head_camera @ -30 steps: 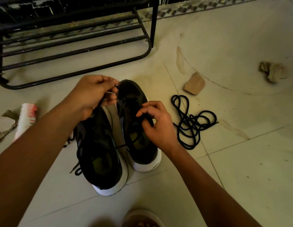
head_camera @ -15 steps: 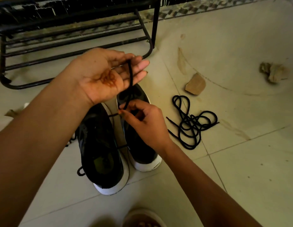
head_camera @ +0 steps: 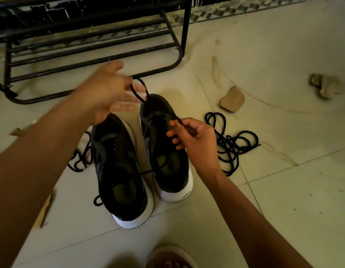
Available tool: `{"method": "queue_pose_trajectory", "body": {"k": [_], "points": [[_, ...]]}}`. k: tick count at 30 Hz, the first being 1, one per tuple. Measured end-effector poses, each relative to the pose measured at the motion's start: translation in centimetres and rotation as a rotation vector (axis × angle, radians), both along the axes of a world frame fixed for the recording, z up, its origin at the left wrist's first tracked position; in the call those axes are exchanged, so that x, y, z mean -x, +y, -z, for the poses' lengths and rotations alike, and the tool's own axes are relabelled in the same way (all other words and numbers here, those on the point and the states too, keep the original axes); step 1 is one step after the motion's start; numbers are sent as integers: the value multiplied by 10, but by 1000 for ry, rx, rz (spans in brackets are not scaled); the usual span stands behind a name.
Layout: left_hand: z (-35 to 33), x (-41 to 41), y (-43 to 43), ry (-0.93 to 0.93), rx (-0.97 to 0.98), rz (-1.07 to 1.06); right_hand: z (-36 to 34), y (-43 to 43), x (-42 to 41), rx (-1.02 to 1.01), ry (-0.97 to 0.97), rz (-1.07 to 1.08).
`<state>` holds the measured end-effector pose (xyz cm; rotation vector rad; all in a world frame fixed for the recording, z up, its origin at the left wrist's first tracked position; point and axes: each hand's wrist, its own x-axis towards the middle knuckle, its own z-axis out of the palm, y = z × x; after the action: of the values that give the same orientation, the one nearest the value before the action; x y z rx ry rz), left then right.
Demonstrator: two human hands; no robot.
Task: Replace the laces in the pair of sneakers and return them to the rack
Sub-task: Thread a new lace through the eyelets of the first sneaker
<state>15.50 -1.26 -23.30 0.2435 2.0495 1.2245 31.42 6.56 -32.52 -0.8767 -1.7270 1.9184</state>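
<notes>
Two black sneakers with white soles stand side by side on the tiled floor, the left sneaker (head_camera: 119, 171) nearer me and the right sneaker (head_camera: 166, 151) a little farther. A black lace (head_camera: 140, 93) runs up from the right sneaker's toe end in a loop over the straight fingers of my left hand (head_camera: 110, 89), which is blurred. My right hand (head_camera: 194, 140) hovers over the right sneaker and pinches the same lace between thumb and fingertips. The black metal shoe rack (head_camera: 90, 60) stands just beyond the shoes.
A loose pile of black lace (head_camera: 233, 144) lies right of the shoes, and another tangle of lace (head_camera: 81, 157) lies left of them. A brown stone chip (head_camera: 232, 99) and a crumpled rag (head_camera: 326, 84) lie at the right. My foot (head_camera: 171, 256) shows at the bottom edge.
My left hand has swung down and outward with the lace loop trailing from its fingers. My right hand has shifted right along the lace, still pinching it.
</notes>
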Motion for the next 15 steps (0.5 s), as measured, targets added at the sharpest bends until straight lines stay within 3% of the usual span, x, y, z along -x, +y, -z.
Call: {"method": "queue_pose_trajectory", "body": {"k": [1,3,6,10,15], "points": [[11,-1,-3,122,162,119,-1,3,0,108,38,37],[28,-4,-8,186,367,311,-2,10,1,333,121,98],[43,-15,-13,247,543,508,-3,17,4,431,147,113],[55,-36,-11,481,589,608,0,17,8,266,59,98],[74,-50,-12,714,537,460,12,10,16,-73,-127,44]]}}
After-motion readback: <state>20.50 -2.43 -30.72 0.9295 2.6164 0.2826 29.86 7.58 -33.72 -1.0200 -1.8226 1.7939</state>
